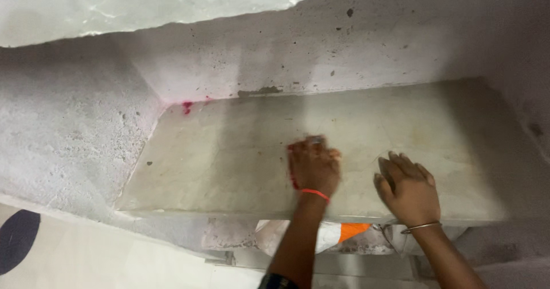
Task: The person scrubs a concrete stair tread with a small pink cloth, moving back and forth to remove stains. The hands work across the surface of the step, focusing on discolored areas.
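Stone shelf (229,151) set in a rough plastered niche, seen from above; the left hand (314,167), blurred and ringed by an orange wrist thread (315,194), presses on the shelf's middle with fingers curled over something red that cannot be told. The right hand (408,188), wearing a metal bangle (421,227), lies just beside it, fingers spread flat and empty on the slab; pink stains (187,106) mark the rear left corner.
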